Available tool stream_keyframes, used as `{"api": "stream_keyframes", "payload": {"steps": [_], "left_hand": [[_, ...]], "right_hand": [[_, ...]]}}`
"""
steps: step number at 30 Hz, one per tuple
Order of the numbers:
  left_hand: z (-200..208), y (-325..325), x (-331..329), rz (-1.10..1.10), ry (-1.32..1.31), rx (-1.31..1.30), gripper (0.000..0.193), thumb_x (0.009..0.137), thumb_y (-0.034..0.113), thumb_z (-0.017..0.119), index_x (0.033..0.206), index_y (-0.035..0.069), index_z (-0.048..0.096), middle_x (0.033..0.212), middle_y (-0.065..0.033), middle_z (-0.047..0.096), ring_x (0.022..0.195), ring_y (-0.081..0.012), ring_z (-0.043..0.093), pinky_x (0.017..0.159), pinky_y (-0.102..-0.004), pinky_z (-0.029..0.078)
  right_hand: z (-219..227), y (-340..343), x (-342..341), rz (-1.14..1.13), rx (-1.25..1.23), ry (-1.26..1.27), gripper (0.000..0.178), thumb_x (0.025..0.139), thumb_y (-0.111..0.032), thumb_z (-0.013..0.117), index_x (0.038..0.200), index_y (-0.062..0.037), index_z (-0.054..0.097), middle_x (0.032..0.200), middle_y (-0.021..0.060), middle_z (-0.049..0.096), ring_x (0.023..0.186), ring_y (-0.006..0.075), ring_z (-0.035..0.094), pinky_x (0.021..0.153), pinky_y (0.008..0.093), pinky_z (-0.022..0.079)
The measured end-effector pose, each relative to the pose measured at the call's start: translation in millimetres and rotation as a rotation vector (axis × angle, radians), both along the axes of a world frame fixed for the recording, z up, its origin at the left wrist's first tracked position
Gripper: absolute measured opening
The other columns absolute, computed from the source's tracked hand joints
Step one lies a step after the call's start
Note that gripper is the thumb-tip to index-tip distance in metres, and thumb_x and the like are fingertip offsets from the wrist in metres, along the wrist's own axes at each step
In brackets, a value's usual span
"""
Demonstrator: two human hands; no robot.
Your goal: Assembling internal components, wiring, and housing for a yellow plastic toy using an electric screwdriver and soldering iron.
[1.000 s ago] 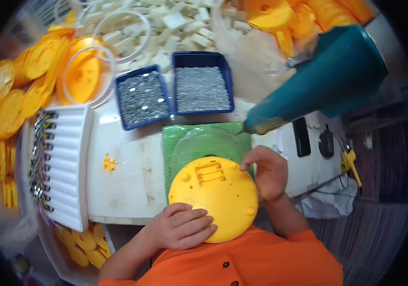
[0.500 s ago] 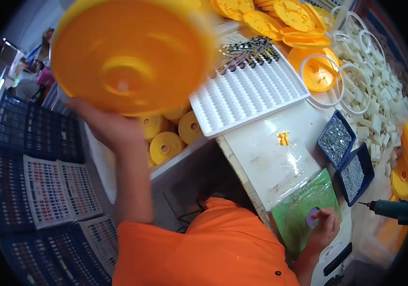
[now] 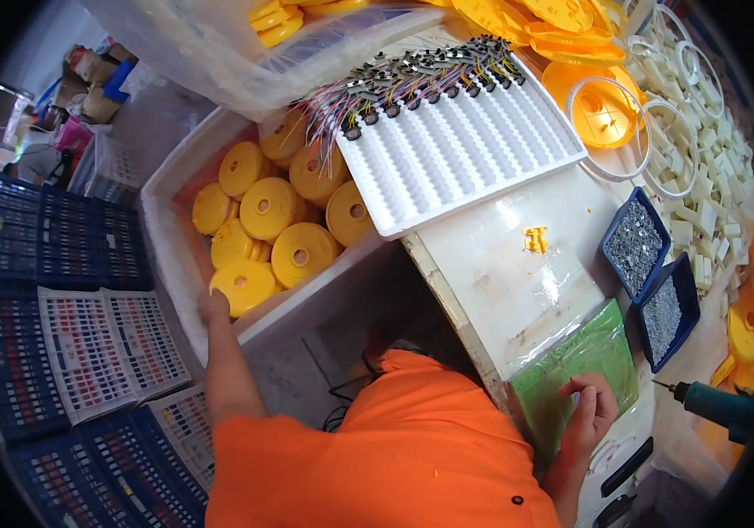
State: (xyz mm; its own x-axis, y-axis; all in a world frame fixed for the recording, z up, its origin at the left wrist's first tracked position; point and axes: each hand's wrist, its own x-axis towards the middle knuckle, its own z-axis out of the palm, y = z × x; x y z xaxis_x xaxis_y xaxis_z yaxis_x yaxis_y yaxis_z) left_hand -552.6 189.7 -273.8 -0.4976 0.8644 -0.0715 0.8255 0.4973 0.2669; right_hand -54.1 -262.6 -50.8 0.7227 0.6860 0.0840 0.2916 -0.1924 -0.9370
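Observation:
My left hand [image 3: 214,310] reaches into the near left corner of a white box [image 3: 181,304]. It grips the edge of a yellow, flanged round plastic part [image 3: 243,287]; most of its fingers are hidden. Several similar yellow parts [image 3: 268,209], with round hubs in the middle, fill the box around it. My right hand [image 3: 592,414] hovers over or rests on a green plastic-wrapped pad [image 3: 540,396]. Its fingers are loosely bent, with the index finger and thumb apart and nothing visible between them.
A white ridged tray [image 3: 460,158] carries wired components [image 3: 421,79]. Small yellow pieces [image 3: 535,239] lie on the white table [image 3: 491,290]. To the right are two blue trays of small metal parts [image 3: 663,312], a teal electric screwdriver [image 3: 720,407], white rings [image 3: 606,167] and pale blocks [image 3: 702,220].
My left hand has lowered the yellow round part from close before the camera into the box corner. My right hand's fingers have loosened, and the purple disc beside them is no longer visible.

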Motion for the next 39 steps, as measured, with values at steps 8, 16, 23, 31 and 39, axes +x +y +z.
{"api": "stream_keyframes", "payload": {"steps": [8, 16, 23, 31, 39], "left_hand": [[-40.5, 42.2, -62.3, -0.299, 0.119, 0.532, 0.029, 0.101, 0.016, 0.057, 0.121, -0.003, 0.067, 0.124, -0.0241, 0.068, 0.116, -0.0412, 0.064, 0.104, -0.0488, 0.050], [201.3, 14.9, 290.1, -1.074, -0.502, 1.243, 0.027, 0.103, 0.005, 0.060, 0.129, -0.003, 0.058, 0.126, -0.0168, 0.061, 0.115, -0.0282, 0.061, 0.101, -0.0378, 0.050], [256.2, 5.3, 544.8, -1.722, -0.535, 0.746, 0.026, 0.093, 0.014, 0.068, 0.114, -0.001, 0.067, 0.116, -0.0199, 0.069, 0.113, -0.0386, 0.063, 0.102, -0.0447, 0.048], [218.3, 85.3, 669.4, -1.460, -0.166, 0.418, 0.039, 0.094, 0.027, 0.064, 0.125, 0.003, 0.069, 0.128, -0.0223, 0.069, 0.122, -0.0407, 0.063, 0.103, -0.0497, 0.049], [240.4, 82.9, 694.7, -1.336, 0.306, 0.271, 0.028, 0.095, 0.031, 0.064, 0.119, 0.023, 0.077, 0.122, -0.0103, 0.074, 0.118, -0.0312, 0.068, 0.101, -0.0567, 0.049]], "right_hand": [[4.1, 14.6, -4.4, -0.012, 0.046, 0.059, 0.024, 0.104, -0.014, 0.052, 0.096, 0.0021, 0.069, 0.086, 0.0092, 0.064, 0.078, 0.0174, 0.061, 0.074, 0.0302, 0.047], [10.8, 13.9, 2.4, -0.091, -0.231, -0.275, 0.011, 0.092, -0.009, 0.069, 0.096, -0.0020, 0.076, 0.076, 0.0117, 0.070, 0.061, 0.0242, 0.065, 0.059, 0.0337, 0.049], [-19.1, 3.4, 4.6, -0.150, -0.171, -0.271, 0.011, 0.093, -0.012, 0.071, 0.097, -0.0043, 0.078, 0.080, 0.0118, 0.072, 0.063, 0.0243, 0.066, 0.059, 0.0345, 0.051], [-13.8, 4.1, 4.1, -0.176, -0.178, -0.187, 0.011, 0.094, -0.014, 0.071, 0.095, -0.0057, 0.078, 0.084, 0.0121, 0.074, 0.068, 0.0256, 0.070, 0.062, 0.0346, 0.053], [-15.2, -0.5, 3.6, -0.203, -0.183, -0.190, 0.010, 0.092, -0.012, 0.071, 0.093, -0.0051, 0.078, 0.081, 0.0123, 0.074, 0.070, 0.0271, 0.071, 0.064, 0.0359, 0.052]]}}
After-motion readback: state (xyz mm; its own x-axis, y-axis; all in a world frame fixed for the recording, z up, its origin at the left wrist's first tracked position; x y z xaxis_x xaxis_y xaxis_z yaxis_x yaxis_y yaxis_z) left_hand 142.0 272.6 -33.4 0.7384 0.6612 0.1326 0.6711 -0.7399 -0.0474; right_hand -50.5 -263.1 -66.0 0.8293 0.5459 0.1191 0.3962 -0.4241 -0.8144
